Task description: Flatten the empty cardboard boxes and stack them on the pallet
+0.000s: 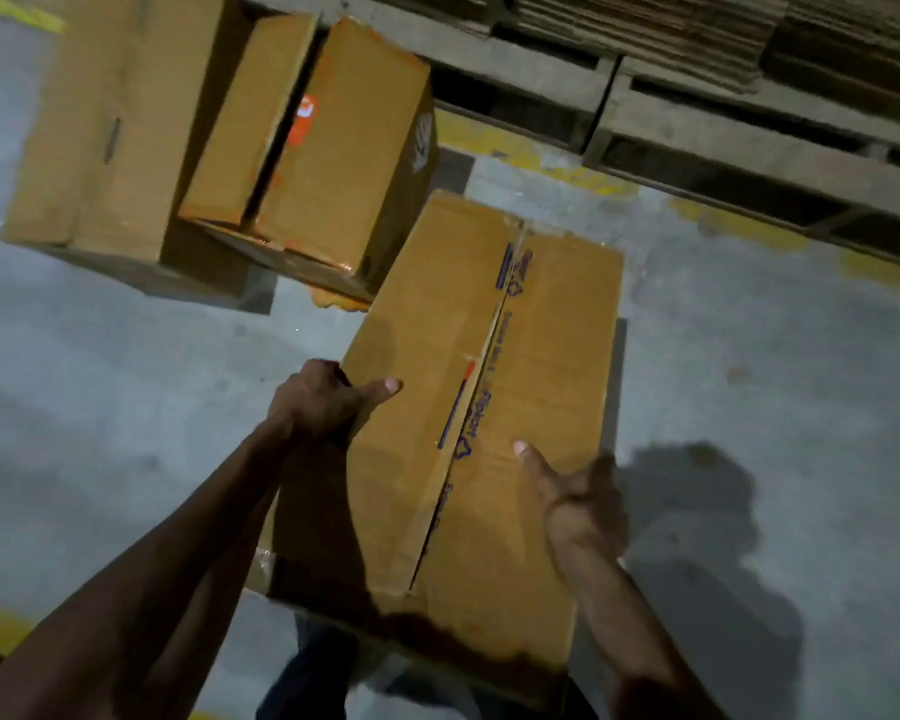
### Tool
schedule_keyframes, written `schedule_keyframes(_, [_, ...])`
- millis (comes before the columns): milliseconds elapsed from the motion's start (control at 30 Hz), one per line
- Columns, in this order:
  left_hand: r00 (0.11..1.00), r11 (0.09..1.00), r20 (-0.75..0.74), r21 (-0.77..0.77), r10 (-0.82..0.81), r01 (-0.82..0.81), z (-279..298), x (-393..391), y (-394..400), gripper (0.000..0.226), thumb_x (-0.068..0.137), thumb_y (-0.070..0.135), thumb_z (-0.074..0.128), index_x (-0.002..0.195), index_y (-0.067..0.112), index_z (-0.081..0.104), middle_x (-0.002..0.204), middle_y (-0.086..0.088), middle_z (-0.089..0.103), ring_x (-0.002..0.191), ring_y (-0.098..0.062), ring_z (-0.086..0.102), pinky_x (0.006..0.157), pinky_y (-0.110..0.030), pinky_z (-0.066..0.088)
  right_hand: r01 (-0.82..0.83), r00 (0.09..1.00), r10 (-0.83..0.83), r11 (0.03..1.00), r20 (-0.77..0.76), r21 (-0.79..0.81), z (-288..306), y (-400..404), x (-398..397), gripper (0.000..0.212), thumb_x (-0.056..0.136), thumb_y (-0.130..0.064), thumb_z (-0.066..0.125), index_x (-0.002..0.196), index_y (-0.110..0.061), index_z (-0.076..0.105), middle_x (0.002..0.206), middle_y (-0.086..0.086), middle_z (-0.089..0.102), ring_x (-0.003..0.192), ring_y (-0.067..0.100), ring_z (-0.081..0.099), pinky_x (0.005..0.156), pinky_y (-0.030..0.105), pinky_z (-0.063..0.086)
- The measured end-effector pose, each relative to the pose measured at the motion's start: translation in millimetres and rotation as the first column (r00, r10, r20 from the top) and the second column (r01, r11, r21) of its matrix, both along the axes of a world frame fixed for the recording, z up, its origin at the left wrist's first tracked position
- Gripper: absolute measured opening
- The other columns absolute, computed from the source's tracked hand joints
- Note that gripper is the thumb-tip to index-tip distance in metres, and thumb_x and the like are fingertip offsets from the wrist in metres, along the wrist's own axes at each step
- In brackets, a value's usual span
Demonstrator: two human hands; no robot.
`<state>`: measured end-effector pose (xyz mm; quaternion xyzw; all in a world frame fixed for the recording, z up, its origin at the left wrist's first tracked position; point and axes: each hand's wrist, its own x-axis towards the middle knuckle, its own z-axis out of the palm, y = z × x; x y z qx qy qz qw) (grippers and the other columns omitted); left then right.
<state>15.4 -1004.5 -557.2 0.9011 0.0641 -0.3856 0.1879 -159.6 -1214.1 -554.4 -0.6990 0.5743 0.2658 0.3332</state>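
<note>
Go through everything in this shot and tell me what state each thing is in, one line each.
Brown cardboard box with blue print: still assembled, top flaps closed, held by both hands.
Left hand: grips the box's left edge, thumb on top.
Right hand: grips the right edge, thumb on top.
Cardboard box with orange tape: unflattened, flaps slightly apart.
Large plain cardboard box: unflattened, closed.
Wooden pallets: loaded with flattened cardboard.

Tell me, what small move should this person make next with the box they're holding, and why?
Probably pull the top flaps apart at the centre seam. The box is not yet flattened, its flaps closed along that seam. The left hand grips its left edge and the right hand grips its right edge, each thumb lying on top, so both could slide inward.
</note>
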Motion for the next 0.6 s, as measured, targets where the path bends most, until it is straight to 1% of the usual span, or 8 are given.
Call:
schedule_keyframes(100, [0.998, 0.997, -0.044, 0.056, 0.052, -0.05, 1.5, -29.5, 42.3, 0.069, 0.067, 0.078, 0.069, 0.058, 0.01, 0.066, 0.062, -0.007, 0.068, 0.062, -0.023, 0.068, 0.069, -0.034, 0.054, -0.066, 0.992, 0.069, 0.997, -0.103, 0.028, -2.6, 36.8, -19.6, 0.112, 0.073, -0.086, 0.055, 0.154, -0.014, 0.025, 0.143, 0.02, 0.054, 0.127, 0.039, 0.055, 0.098, 0.046, 0.045])
schedule_keyframes(167, [0.994, 0.994, -0.066, 0.084, 0.082, -0.076, -0.3, -47.9, 76.2, 0.069, 0.067, 0.079, 0.068, 0.052, 0.011, 0.066, 0.057, -0.004, 0.067, 0.057, -0.021, 0.067, 0.064, -0.03, 0.052, -0.095, 0.99, 0.099, 0.994, -0.103, 0.047, -6.2, 65.7, -33.1, 0.112, 0.073, -0.084, 0.057, 0.153, -0.013, 0.026, 0.14, 0.021, 0.056, 0.125, 0.039, 0.057, 0.096, 0.044, 0.047])
schedule_keyframes(300, [0.978, 0.974, -0.063, 0.129, 0.196, -0.187, -6.4, -96.2, 150.0, 0.07, 0.066, 0.08, 0.067, 0.052, 0.012, 0.066, 0.057, -0.003, 0.066, 0.056, -0.019, 0.065, 0.058, -0.027, 0.046, -0.155, 0.984, 0.162, 0.983, -0.072, 0.094, -12.6, 126.1, -56.0, 0.099, 0.074, -0.079, 0.064, 0.143, -0.012, 0.038, 0.135, 0.019, 0.06, 0.121, 0.039, 0.059, 0.092, 0.042, 0.048])
schedule_keyframes(333, [0.974, 0.969, -0.061, 0.131, 0.219, -0.209, -9.0, -105.9, 165.7, 0.07, 0.067, 0.08, 0.067, 0.053, 0.011, 0.064, 0.056, -0.003, 0.065, 0.055, -0.019, 0.064, 0.057, -0.026, 0.044, -0.168, 0.983, 0.175, 0.981, -0.061, 0.102, -14.5, 137.4, -58.3, 0.099, 0.072, -0.078, 0.066, 0.141, -0.013, 0.04, 0.136, 0.017, 0.059, 0.122, 0.038, 0.058, 0.092, 0.041, 0.047])
schedule_keyframes(400, [0.952, 0.947, -0.051, 0.127, 0.303, -0.295, -12.9, -135.2, 208.5, 0.072, 0.066, 0.081, 0.066, 0.061, 0.009, 0.063, 0.061, -0.005, 0.065, 0.058, -0.022, 0.065, 0.059, -0.027, 0.045, -0.23, 0.973, 0.232, 0.968, -0.009, 0.102, -19.6, 166.7, -67.2, 0.106, 0.068, -0.08, 0.068, 0.143, -0.011, 0.041, 0.139, 0.014, 0.058, 0.125, 0.036, 0.057, 0.095, 0.041, 0.049])
schedule_keyframes(467, [0.909, 0.905, -0.029, 0.111, 0.416, -0.41, -18.0, -166.4, 248.8, 0.075, 0.062, 0.084, 0.065, 0.071, 0.01, 0.065, 0.069, -0.007, 0.067, 0.065, -0.025, 0.066, 0.06, -0.029, 0.045, -0.307, 0.951, 0.302, 0.945, 0.058, 0.113, -19.3, 192.5, -71.1, 0.109, 0.069, -0.079, 0.069, 0.146, -0.009, 0.038, 0.14, 0.016, 0.057, 0.125, 0.037, 0.056, 0.097, 0.043, 0.05])
schedule_keyframes(533, [0.853, 0.85, 0.02, 0.081, 0.521, -0.52, -22.4, -198.1, 282.2, 0.069, 0.063, 0.083, 0.068, 0.075, 0.014, 0.064, 0.074, -0.008, 0.068, 0.069, -0.027, 0.065, 0.062, -0.031, 0.045, -0.363, 0.931, 0.349, 0.916, 0.11, 0.17, -20.7, 217.3, -68.8, 0.102, 0.077, -0.069, 0.072, 0.149, -0.008, 0.032, 0.144, 0.019, 0.053, 0.128, 0.038, 0.053, 0.099, 0.041, 0.046])
schedule_keyframes(600, [0.767, 0.769, 0.092, 0.027, 0.635, -0.639, -29.6, -224.5, 305.7, 0.066, 0.059, 0.08, 0.072, 0.078, 0.016, 0.069, 0.081, -0.008, 0.071, 0.077, -0.028, 0.066, 0.072, -0.036, 0.052, -0.435, 0.898, 0.411, 0.881, 0.154, 0.186, -23.8, 238.6, -60.5, 0.099, 0.08, -0.065, 0.071, 0.152, -0.012, 0.028, 0.145, 0.019, 0.051, 0.13, 0.04, 0.05, 0.102, 0.042, 0.043])
